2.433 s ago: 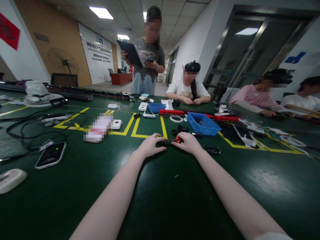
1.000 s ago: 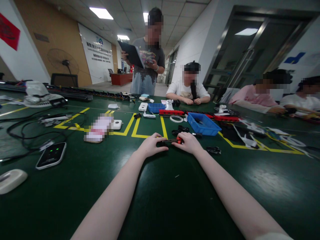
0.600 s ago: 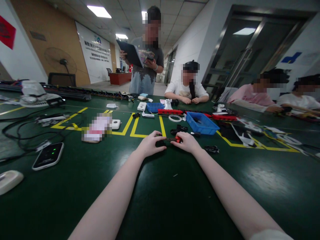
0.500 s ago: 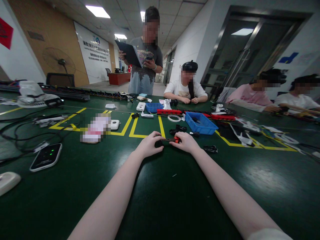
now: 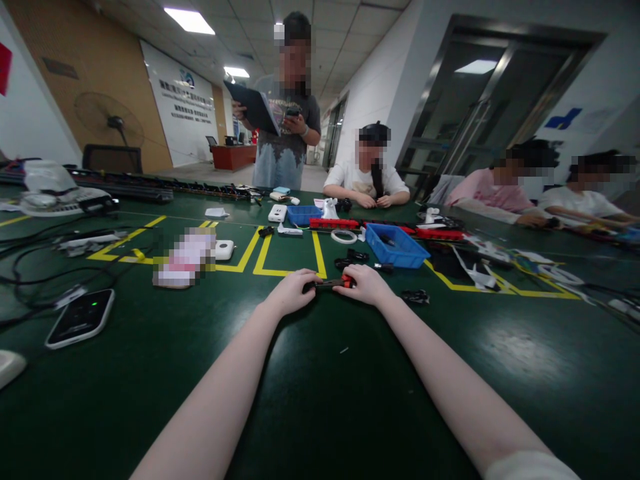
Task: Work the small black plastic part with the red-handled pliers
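Both my arms reach forward over a dark green table (image 5: 350,400). My left hand (image 5: 291,291) is closed around a small black part. My right hand (image 5: 367,285) is closed on a slim black tool with a red end (image 5: 335,283) that bridges the gap between the two hands. The hands rest on the table, close together, just in front of yellow tape lines (image 5: 260,257). What the fingers cover underneath is hidden.
A blue bin (image 5: 395,243), black parts (image 5: 357,257), a white tape ring (image 5: 344,236) and red strips lie beyond my hands. A phone-like device (image 5: 80,319) and cables sit at the left. Across the table sit several people, and one stands holding a clipboard.
My hands stay closed on the same tool and part, with only small shifts. The camera has swung slightly right, so everything sits a bit further left in view.
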{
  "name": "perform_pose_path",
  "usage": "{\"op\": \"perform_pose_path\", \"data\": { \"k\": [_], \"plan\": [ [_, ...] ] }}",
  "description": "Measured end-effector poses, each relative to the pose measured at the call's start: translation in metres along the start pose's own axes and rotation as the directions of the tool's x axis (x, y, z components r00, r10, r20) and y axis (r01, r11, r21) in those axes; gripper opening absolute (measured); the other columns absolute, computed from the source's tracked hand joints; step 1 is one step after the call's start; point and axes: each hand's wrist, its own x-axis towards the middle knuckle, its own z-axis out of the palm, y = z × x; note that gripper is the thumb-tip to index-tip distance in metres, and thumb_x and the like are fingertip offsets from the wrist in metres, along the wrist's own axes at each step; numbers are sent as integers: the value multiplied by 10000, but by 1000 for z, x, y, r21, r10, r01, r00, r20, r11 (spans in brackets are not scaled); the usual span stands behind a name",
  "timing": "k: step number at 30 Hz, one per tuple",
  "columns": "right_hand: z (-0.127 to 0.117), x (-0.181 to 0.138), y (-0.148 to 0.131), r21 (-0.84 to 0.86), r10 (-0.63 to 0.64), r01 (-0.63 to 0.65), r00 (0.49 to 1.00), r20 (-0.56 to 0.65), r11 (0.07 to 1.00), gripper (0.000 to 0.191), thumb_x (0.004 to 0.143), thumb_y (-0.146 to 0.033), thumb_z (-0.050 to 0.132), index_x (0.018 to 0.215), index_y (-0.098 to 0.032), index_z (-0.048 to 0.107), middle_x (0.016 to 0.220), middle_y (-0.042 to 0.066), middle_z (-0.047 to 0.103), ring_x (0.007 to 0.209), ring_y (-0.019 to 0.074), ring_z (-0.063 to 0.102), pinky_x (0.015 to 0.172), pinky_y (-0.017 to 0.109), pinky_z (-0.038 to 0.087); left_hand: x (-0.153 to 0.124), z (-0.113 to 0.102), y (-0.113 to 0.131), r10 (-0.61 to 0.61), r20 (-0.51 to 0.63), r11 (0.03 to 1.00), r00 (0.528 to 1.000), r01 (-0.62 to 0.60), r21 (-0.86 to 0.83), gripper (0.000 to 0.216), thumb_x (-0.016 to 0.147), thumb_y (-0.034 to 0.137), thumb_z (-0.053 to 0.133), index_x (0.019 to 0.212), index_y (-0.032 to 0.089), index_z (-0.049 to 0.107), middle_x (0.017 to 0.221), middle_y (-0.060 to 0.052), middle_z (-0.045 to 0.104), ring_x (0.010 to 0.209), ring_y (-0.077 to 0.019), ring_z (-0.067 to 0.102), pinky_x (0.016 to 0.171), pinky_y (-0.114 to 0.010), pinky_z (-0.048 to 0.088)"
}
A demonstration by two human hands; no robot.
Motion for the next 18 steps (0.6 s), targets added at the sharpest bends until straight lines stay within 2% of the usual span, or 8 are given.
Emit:
{"op": "perform_pose_path", "data": {
  "k": [13, 18],
  "plan": [
    [1, 0, 1, -4, 15, -15, 1000, 17, 1000, 386, 835, -592, 603, 757, -221, 530, 785, 45, 620, 727, 197, 572, 639, 301, 372, 2, 3, -5, -41, -10, 999, 999, 41, -25, 334, 898, 126, 493, 1115, 218, 730, 1268, -82, 637, 1163, -234, 627, 1056, -382, 487],
    [1, 0, 0, -3, 17, -17, 1000, 21, 1000, 388, 844, -591, 592, 746, -222, 526, 781, 42, 620, 715, 192, 569, 631, 298, 369, 2, 6, -8, -49, -17, 997, 999, 48, -62, 352, 900, 92, 461, 1105, 189, 730, 1292, -103, 619, 1194, -246, 607, 1076, -403, 470]
  ]
}}
